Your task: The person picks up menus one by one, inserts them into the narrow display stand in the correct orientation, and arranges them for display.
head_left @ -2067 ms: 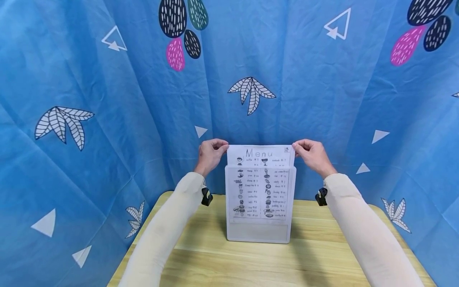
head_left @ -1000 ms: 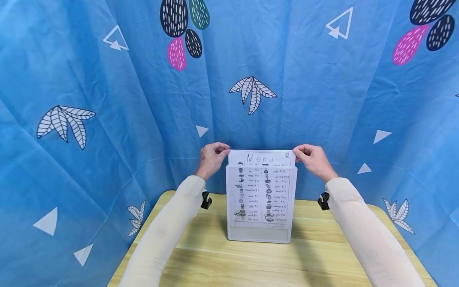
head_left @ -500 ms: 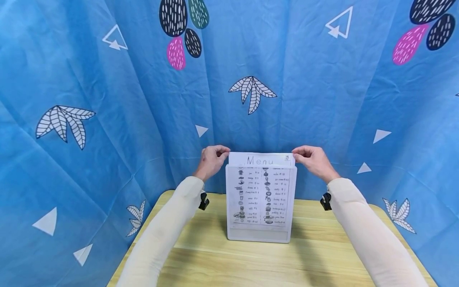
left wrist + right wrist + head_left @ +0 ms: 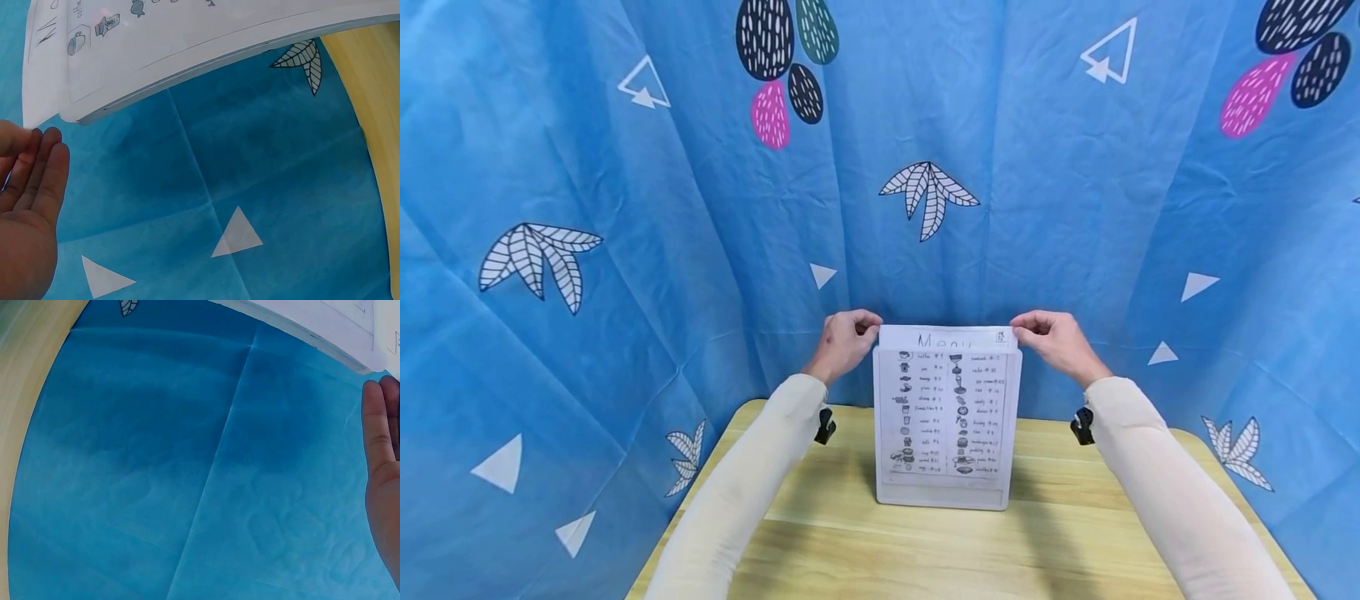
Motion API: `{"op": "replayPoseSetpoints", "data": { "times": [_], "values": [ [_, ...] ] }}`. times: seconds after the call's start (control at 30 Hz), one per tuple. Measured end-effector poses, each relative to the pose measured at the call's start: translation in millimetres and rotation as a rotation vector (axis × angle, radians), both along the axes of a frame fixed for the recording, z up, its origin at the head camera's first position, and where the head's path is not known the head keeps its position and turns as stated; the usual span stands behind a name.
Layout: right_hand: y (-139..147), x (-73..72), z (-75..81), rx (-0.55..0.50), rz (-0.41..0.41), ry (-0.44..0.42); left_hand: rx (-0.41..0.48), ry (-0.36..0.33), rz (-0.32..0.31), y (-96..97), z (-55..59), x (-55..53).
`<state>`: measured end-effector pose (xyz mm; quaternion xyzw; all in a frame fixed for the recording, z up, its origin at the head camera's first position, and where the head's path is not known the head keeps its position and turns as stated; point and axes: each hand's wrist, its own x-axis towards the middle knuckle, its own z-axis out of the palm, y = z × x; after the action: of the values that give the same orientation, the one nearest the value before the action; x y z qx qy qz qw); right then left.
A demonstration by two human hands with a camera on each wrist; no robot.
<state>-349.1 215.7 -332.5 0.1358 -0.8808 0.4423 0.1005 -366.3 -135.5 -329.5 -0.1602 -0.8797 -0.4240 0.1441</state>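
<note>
A white paper menu [image 4: 943,335] with a handwritten title and small food drawings stands mostly inside a clear, white-edged upright sign holder [image 4: 940,496]. Only its top strip, with part of the title, rises above the holder's upper edge. My left hand [image 4: 844,337] pinches the sheet's upper left corner between thumb and fingers. At the upper right corner my right hand [image 4: 1056,340] pinches it the same way. In the left wrist view the fingertips [image 4: 53,134] lie just beyond the holder's corner. The right wrist view shows the right hand [image 4: 384,462] partly cut off by the frame.
The holder stands on a light wooden table [image 4: 925,550] with rounded far corners. A blue patterned curtain [image 4: 1037,208] hangs close behind and along both sides of the table.
The menu has slid down into the holder, and both hands have lowered with it, still pinching its corners. The holder has stayed in place.
</note>
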Motion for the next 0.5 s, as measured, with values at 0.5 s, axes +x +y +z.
{"op": "replayPoseSetpoints", "data": {
  "times": [0.5],
  "values": [
    [-0.7,2.6,-2.6,0.020,0.006,-0.033,0.005,-0.035,-0.020,-1.9,-5.2,1.7]
  ]
}}
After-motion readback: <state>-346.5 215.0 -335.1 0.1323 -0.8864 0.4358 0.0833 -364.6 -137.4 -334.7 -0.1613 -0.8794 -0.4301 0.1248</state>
